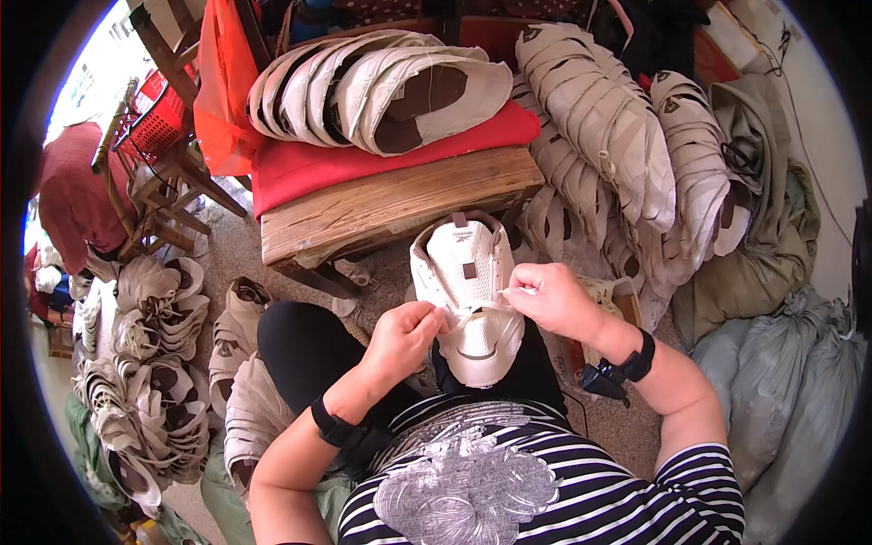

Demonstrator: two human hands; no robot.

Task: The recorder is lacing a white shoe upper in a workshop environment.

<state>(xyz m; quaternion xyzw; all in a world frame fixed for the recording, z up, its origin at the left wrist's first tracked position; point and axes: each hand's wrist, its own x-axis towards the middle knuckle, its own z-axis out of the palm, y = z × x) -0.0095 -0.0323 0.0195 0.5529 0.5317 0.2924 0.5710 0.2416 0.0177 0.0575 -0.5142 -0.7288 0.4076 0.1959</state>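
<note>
A white shoe upper [477,344] lies on my lap, its toe towards me and its tongue standing up at the far end. A white shoelace [480,308] crosses the upper near the toe. My left hand [406,338] is closed at the left edge of the upper, thumb and forefinger pinching the lace. On the other side, my right hand [556,298] pinches a lace end beside the eyelets, its fingers curled. The lace's finer path between the fingers is too small to follow.
Beyond my knees stands a wooden bench [400,204] with a red cloth [318,173] and a row of nested shoe uppers [422,91]. Tall stacks of uppers [599,118] stand at right, near filled grey sacks [772,381]. More uppers [168,409] are piled on the left floor.
</note>
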